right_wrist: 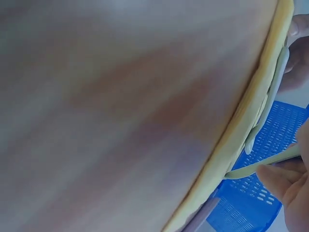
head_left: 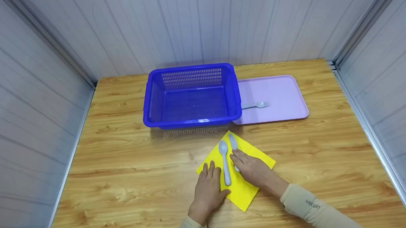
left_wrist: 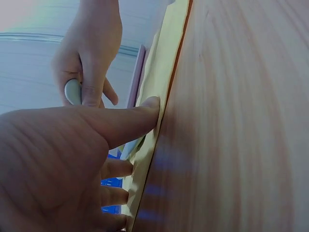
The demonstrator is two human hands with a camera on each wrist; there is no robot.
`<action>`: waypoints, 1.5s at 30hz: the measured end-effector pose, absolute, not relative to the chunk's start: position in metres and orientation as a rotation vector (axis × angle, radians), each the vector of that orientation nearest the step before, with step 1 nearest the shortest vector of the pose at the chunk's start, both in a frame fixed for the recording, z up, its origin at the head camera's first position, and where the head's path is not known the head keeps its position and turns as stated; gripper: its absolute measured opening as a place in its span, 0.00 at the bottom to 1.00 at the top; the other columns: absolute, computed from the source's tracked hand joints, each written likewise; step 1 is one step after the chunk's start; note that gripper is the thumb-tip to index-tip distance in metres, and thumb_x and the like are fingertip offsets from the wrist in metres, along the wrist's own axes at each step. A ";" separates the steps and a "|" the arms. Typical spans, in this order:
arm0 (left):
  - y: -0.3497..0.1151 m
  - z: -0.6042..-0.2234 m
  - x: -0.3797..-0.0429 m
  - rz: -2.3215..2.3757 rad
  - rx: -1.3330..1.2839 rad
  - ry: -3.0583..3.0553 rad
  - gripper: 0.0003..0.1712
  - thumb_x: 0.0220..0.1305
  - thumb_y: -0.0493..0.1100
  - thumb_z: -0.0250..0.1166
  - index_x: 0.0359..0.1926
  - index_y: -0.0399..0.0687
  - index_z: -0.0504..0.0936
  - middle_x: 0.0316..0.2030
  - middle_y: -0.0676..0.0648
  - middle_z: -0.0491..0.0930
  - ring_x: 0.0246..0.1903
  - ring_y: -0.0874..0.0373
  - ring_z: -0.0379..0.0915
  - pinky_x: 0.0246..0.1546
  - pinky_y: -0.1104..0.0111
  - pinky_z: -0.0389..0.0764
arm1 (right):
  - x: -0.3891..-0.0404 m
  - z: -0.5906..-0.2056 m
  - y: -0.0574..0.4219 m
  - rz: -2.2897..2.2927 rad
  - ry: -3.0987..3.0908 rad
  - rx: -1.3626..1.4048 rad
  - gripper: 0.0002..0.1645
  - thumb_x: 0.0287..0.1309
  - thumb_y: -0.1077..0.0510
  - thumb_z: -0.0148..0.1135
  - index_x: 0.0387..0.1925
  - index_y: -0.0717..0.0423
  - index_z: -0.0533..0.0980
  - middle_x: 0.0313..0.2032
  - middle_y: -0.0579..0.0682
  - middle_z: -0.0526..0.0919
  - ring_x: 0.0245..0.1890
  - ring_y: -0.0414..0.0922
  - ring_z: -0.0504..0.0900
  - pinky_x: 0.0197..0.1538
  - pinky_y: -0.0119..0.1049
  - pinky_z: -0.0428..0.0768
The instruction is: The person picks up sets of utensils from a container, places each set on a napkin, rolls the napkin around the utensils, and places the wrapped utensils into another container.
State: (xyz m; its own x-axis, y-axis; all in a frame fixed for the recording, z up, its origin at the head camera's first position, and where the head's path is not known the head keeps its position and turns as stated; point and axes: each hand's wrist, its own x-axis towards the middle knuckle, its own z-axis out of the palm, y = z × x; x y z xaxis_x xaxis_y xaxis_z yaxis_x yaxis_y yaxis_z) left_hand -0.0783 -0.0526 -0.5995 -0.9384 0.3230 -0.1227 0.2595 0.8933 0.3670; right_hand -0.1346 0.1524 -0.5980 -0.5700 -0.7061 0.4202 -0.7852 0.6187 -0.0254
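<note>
A yellow napkin [head_left: 243, 194], square and turned cornerwise, lies on the wooden table. On it rests a pale grey spoon [head_left: 223, 148], bowl toward the basket. My left hand [head_left: 206, 192] rests with spread fingers on the napkin's left edge, thumb near its lower left side. My right hand [head_left: 255, 170] pinches a pale grey knife [head_left: 233, 141] just right of the spoon. In the right wrist view the tip of the knife [right_wrist: 244, 170] meets the napkin while its handle slants up; the handle's end [left_wrist: 73, 92] sticks out of the fist in the left wrist view.
Beyond the napkin stands a blue plastic basket [head_left: 193, 122] with mesh sides. It overlaps the left part of a pink tray [head_left: 279, 88], on which a pale grey fork [head_left: 261, 104] lies, its handle partly hidden by the basket. Panelled walls [head_left: 198, 29] enclose the table on three sides.
</note>
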 end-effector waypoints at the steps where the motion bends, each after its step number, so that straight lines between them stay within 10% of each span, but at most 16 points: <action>1: -0.053 -0.600 -0.078 0.520 0.454 2.885 0.45 0.53 0.60 0.72 0.63 0.39 0.65 0.70 0.33 0.55 0.69 0.35 0.48 0.65 0.48 0.59 | -0.133 -0.598 0.152 0.317 -2.497 1.195 0.23 0.73 0.61 0.38 0.56 0.71 0.74 0.55 0.64 0.77 0.56 0.55 0.77 0.52 0.42 0.78; 9: -0.053 -0.599 -0.080 0.575 0.489 2.877 0.32 0.54 0.58 0.73 0.50 0.47 0.69 0.69 0.31 0.55 0.68 0.31 0.47 0.63 0.43 0.59 | -0.121 -0.596 0.149 0.444 -2.707 1.141 0.29 0.55 0.63 0.65 0.59 0.69 0.73 0.61 0.63 0.73 0.61 0.54 0.73 0.56 0.42 0.76; 45: -0.051 -0.602 -0.078 0.653 0.482 2.882 0.25 0.60 0.55 0.68 0.53 0.49 0.74 0.68 0.29 0.56 0.68 0.28 0.47 0.63 0.40 0.57 | -0.109 -0.585 0.146 0.320 -3.002 1.232 0.27 0.66 0.60 0.59 0.63 0.68 0.69 0.65 0.64 0.68 0.63 0.60 0.68 0.63 0.49 0.68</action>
State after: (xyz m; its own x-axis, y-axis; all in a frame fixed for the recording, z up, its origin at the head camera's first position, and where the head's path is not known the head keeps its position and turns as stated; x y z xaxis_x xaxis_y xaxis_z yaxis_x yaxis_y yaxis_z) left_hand -0.0780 -0.0505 -0.6022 -0.9376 0.3404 -0.0711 0.2765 0.8537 0.4413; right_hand -0.1094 0.1457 -0.5852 -0.7083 -0.7050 -0.0354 -0.6817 0.6962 -0.2249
